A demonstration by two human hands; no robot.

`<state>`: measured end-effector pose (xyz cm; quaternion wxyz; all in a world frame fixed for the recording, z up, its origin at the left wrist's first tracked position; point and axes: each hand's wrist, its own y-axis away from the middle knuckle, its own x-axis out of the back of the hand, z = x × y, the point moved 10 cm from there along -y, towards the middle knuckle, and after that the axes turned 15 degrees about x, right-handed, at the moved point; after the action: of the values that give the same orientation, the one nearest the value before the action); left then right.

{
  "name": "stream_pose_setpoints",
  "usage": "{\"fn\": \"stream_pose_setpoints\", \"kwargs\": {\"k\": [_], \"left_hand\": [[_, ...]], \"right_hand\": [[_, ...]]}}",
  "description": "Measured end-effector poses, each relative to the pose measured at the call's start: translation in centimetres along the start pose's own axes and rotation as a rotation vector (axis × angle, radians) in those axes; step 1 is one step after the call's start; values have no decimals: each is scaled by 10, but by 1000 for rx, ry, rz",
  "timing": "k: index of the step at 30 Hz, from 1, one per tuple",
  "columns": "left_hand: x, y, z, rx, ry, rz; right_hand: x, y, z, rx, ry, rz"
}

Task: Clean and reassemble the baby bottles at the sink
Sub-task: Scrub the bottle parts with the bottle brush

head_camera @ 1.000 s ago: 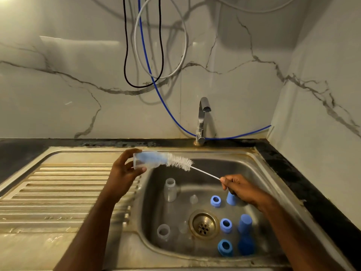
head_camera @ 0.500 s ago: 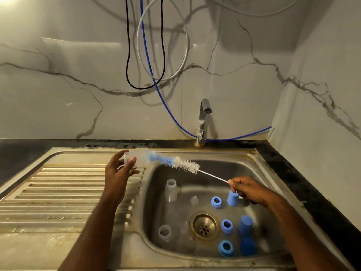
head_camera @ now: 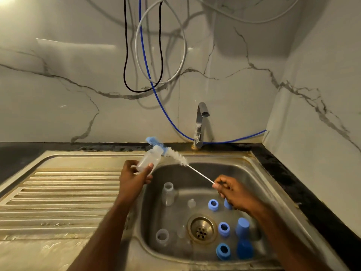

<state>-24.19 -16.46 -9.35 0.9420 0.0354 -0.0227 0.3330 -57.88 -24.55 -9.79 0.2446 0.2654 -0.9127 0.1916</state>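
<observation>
Hands first: left hand (head_camera: 134,178), fingers and thumb curled round the base of a clear baby bottle (head_camera: 149,160) held tilted above the edge between draining board and basin, its mouth pointing up and away; right hand (head_camera: 233,192), fingertips pinching the thin white wire handle of a bottle brush (head_camera: 176,156) over the basin. Brush: white bristles just outside the bottle mouth, blue sponge tip above and behind the mouth; whether it touches the rim cannot be told. Sink (head_camera: 252,159): steel, one basin with a brass-coloured drain (head_camera: 202,228) at the centre and a ribbed draining board (head_camera: 58,196) to the left. Basin contents: second clear bottle (head_camera: 168,194) upright near the left wall; third clear bottle (head_camera: 162,237) at front left, mouth toward the camera; small clear teat (head_camera: 191,203) behind the drain; three blue screw rings (head_camera: 213,204) right of the drain, front to back; blue caps (head_camera: 242,226) at the right, one partly hidden under the right hand. Tap (head_camera: 201,124): chrome, at the back of the dark worktop (head_camera: 293,184), no water running. Wall: marble-patterned, with black, grey and blue hoses (head_camera: 144,55) hanging in loops.
</observation>
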Motion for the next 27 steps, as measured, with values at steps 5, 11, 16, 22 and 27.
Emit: {"fn": "stream_pose_setpoints", "kwargs": {"k": [5,11,16,22,27], "left_hand": [[-9,0,0,-14,-72,-25],[-22,4,-1,-1,-66,-81],[-8,-4,-10,51,-33,26],[-25,3,-5,-26,-137,-85],[-33,9,4,-66,-71,-145]], "right_hand": [[-1,-14,-17,62,36,97],[-27,-18,-22,116,270,72],[-30,-16,-17,149,354,-32],[-35,-22,-16,150,356,-27],[-34,-27,-19,166,431,49]]}}
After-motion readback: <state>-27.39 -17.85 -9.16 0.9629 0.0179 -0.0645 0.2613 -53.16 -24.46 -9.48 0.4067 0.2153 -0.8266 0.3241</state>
